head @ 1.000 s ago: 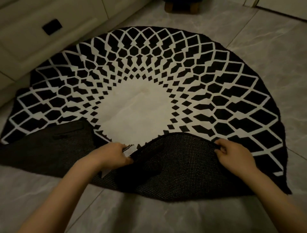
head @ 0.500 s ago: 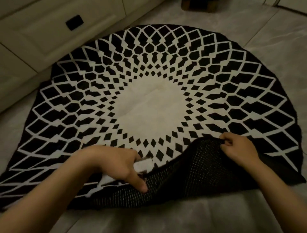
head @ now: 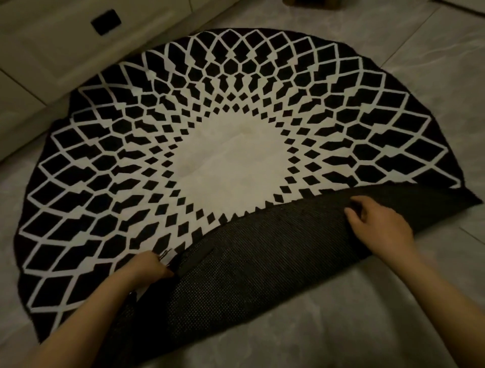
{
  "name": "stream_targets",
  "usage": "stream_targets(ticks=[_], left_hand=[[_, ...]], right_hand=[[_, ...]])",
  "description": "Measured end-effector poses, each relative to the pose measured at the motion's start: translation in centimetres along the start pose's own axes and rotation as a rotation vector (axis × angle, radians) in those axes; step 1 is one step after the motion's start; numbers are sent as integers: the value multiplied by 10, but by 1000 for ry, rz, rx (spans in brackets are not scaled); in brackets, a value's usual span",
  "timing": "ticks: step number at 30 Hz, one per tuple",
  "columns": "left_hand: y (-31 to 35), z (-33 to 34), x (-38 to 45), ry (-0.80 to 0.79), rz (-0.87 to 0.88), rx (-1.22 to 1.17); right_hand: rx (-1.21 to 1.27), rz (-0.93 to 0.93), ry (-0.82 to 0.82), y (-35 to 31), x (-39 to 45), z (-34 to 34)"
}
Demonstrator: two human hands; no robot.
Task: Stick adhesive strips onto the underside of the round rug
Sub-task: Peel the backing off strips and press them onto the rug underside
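The round rug (head: 231, 157), black with a white diamond pattern and a pale middle, lies on the floor. Its near part is folded up and over, showing the dark dotted underside (head: 252, 268). A dark adhesive strip (head: 195, 261) lies slanted on that underside, close to the fold. My left hand (head: 149, 268) grips the folded edge at the strip's near end, with a bit of white backing paper at its fingertips. My right hand (head: 378, 226) rests on the underside farther right, fingers curled over the fold.
Pale marble-look floor tiles (head: 341, 328) surround the rug. A cream cabinet front (head: 65, 52) with a dark recessed handle (head: 106, 22) runs along the far left. A dark furniture base (head: 309, 3) shows at the top edge.
The left flap now lies flat, pattern up. The folded-over part has shifted to the right and widened. Both hands moved right with the fold.
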State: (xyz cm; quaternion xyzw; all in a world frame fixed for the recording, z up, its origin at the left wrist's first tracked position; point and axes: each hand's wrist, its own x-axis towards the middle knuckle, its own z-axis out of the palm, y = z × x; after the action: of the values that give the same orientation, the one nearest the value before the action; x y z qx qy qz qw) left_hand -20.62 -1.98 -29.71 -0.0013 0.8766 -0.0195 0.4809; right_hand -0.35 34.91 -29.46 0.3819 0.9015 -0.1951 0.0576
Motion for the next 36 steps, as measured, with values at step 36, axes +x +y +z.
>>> stream_targets(ticks=[36], left_hand=[[92,137,-27,651,698,489]], right_hand=[[-741,-262,-329,20,30,39]])
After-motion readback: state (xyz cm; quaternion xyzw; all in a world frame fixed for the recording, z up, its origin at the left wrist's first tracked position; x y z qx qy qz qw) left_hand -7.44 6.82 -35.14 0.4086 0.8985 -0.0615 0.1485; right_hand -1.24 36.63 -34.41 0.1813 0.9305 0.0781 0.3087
